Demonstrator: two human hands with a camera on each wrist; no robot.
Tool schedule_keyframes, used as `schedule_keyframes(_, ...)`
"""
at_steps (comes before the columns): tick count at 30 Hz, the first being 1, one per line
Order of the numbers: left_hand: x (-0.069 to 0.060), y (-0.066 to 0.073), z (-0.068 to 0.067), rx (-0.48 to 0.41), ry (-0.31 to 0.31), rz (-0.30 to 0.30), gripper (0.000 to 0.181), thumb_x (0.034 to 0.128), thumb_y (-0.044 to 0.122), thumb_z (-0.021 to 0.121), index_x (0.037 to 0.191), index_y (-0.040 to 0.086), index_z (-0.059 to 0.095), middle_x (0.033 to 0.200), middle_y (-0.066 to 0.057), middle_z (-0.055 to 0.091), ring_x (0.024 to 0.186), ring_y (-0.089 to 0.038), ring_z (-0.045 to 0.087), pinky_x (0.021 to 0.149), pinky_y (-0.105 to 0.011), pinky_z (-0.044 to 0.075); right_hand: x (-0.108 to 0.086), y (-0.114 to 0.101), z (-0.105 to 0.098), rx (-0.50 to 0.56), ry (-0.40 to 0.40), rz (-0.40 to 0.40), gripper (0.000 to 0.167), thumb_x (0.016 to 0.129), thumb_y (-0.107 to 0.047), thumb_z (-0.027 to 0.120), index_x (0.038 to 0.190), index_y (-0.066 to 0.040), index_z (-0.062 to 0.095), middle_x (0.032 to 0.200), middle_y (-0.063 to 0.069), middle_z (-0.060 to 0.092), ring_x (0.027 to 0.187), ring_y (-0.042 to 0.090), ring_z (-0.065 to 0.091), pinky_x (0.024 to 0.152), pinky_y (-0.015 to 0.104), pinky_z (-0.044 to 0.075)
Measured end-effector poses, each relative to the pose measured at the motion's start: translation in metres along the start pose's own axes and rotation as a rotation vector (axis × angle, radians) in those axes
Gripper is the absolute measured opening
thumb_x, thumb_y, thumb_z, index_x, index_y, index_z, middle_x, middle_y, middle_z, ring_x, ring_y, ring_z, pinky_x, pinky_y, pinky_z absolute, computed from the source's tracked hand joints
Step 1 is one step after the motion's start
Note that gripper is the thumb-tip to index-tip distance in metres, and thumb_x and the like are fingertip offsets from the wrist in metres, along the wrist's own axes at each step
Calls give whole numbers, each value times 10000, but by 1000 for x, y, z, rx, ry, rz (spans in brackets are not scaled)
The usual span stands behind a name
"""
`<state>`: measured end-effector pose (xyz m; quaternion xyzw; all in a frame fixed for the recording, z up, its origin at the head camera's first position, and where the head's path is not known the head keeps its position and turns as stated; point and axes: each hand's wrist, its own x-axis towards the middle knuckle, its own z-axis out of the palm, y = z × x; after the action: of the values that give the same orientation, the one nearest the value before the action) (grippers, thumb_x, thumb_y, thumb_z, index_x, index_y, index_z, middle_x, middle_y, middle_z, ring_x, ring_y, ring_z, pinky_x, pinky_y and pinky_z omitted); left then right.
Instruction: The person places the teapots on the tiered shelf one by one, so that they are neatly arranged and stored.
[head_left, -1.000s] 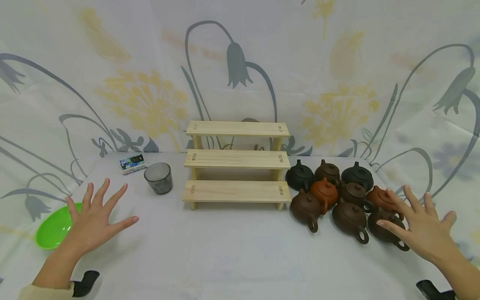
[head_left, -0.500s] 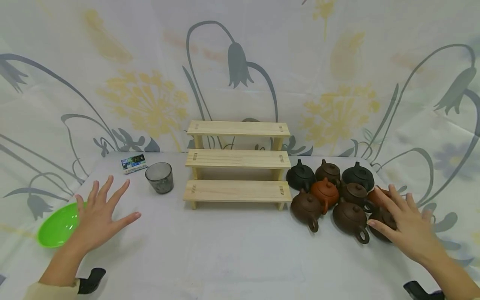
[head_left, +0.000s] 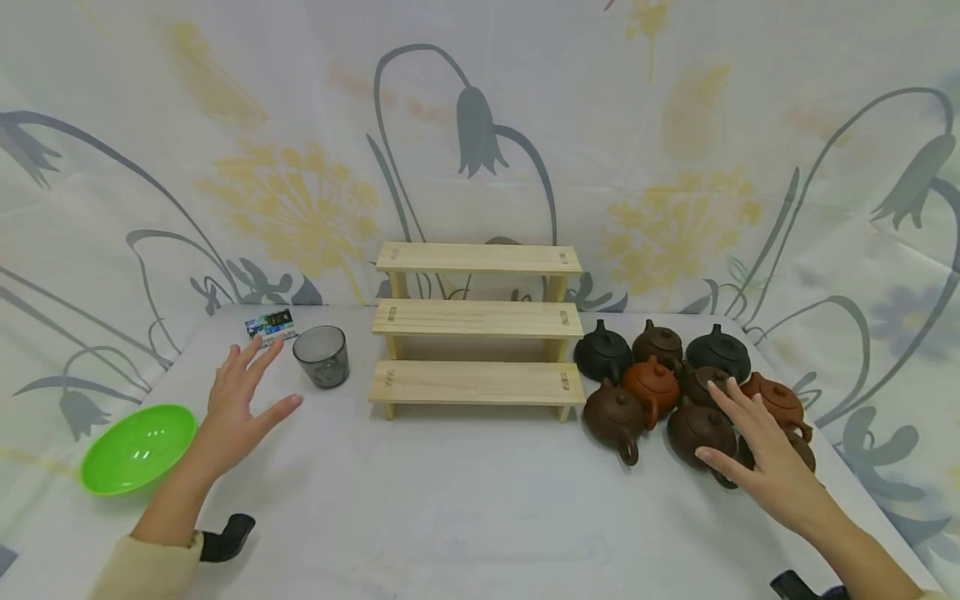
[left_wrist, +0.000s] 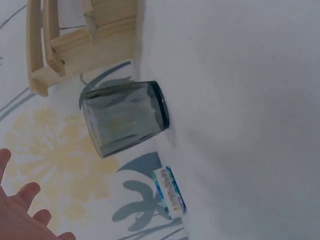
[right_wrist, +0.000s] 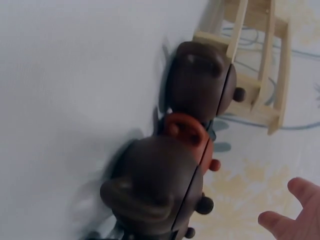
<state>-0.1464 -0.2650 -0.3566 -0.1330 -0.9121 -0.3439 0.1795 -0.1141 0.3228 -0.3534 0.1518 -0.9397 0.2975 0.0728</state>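
Observation:
In the head view, my left hand (head_left: 236, 417) hangs over the table with fingers spread, holding nothing, between the green bowl (head_left: 138, 450) and the grey glass (head_left: 322, 357). A small printed box (head_left: 270, 327) lies just beyond its fingertips. My right hand (head_left: 768, 471), also empty with fingers extended, hovers over the front right of several brown, red and black teapots (head_left: 650, 386), partly covering some. In the left wrist view, the glass (left_wrist: 125, 117) and box (left_wrist: 169, 192) appear beside my fingers (left_wrist: 27, 195). The right wrist view has teapots (right_wrist: 157, 175) near my fingers (right_wrist: 280, 222).
A three-step wooden stand (head_left: 476, 383) is at the middle back of the white table (head_left: 465, 508), directly left of the teapots. Behind it hangs a flower-patterned cloth (head_left: 300, 108).
My left hand has moved right and forward, away from the bowl towards the glass and box. My right hand has moved left across the teapots, uncovering the red-brown one at the right.

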Motion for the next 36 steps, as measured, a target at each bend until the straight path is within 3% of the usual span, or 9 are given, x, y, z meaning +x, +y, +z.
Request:
schedule_keyframes(9, 17, 10, 16, -171, 74, -21, 621, 892, 203, 610, 1438, 71, 345, 1476, -205, 251, 1366, -386, 126, 983, -674, 135, 2, -11, 13, 44, -27, 37, 784, 896, -220, 625, 1508, -186, 137, 1527, 197, 64, 1353, 466, 32, 803, 761, 225)
schedule_keyframes(17, 31, 14, 33, -263, 76, -54, 589, 927, 192, 581, 1440, 48, 330, 1466, -159, 302, 1341, -340, 243, 1053, -490, 220, 3, -15, 29, 82, -9, 27, 761, 881, -215, 645, 1490, -100, 202, 1488, 243, 179, 1306, 494, 185, 906, 704, 207)
schedule_keyframes(19, 34, 15, 36, -288, 71, -69, 590, 928, 184, 581, 1440, 40, 326, 1457, -170, 313, 1334, -340, 260, 1050, -474, 236, 4, -16, 32, 85, -3, 14, 753, 875, -203, 653, 1482, -90, 224, 1478, 241, 208, 1299, 474, 220, 951, 630, 239)
schedule_keyframes(22, 39, 17, 41, -315, 66, -96, 591, 934, 202, 577, 1444, 48, 320, 1442, -179, 335, 1318, -337, 297, 1036, -464, 271, 5, -17, 36, 88, 14, -15, 728, 866, -181, 666, 1464, -66, 267, 1454, 226, 264, 1304, 376, 273, 1046, 353, 274)
schedule_keyframes(26, 45, 18, 48, -338, 66, -129, 574, 943, 241, 565, 1433, 49, 337, 1414, -178, 379, 1297, -322, 341, 1020, -457, 305, 7, -19, 42, 87, 8, -3, 682, 876, -212, 663, 1438, -42, 316, 1404, 197, 338, 1256, 364, 360, 973, 103, 269)
schedule_keyframes(27, 47, 19, 49, -348, 59, -140, 571, 945, 249, 561, 1430, 45, 340, 1408, -181, 386, 1293, -324, 347, 1019, -460, 306, 7, -20, 43, 94, 5, 4, 671, 878, -217, 660, 1429, -32, 325, 1393, 194, 351, 1214, 421, 382, 964, 100, 281)
schedule_keyframes(30, 53, 19, 54, -382, 40, -174, 549, 953, 249, 546, 1422, 39, 354, 1403, -176, 393, 1296, -309, 348, 1022, -453, 305, 8, -20, 47, 116, 7, 4, 623, 887, -215, 651, 1394, 4, 363, 1361, 181, 392, 1186, 401, 407, 897, 13, 241)
schedule_keyframes(33, 58, 20, 59, -416, 27, -195, 524, 959, 213, 537, 1414, 20, 364, 1400, -186, 396, 1297, -310, 349, 1023, -443, 307, 9, -19, 51, 130, 12, 11, 567, 895, -203, 640, 1359, 16, 397, 1343, 169, 419, 1172, 362, 424, 911, 52, 288)
schedule_keyframes(36, 63, 20, 64, -457, 31, -204, 493, 961, 178, 530, 1394, -8, 383, 1387, -204, 406, 1292, -313, 356, 1025, -437, 308, 10, -19, 54, 133, -5, 46, 544, 902, -225, 630, 1342, 9, 410, 1330, 179, 429, 1166, 365, 442, 948, 247, 383)
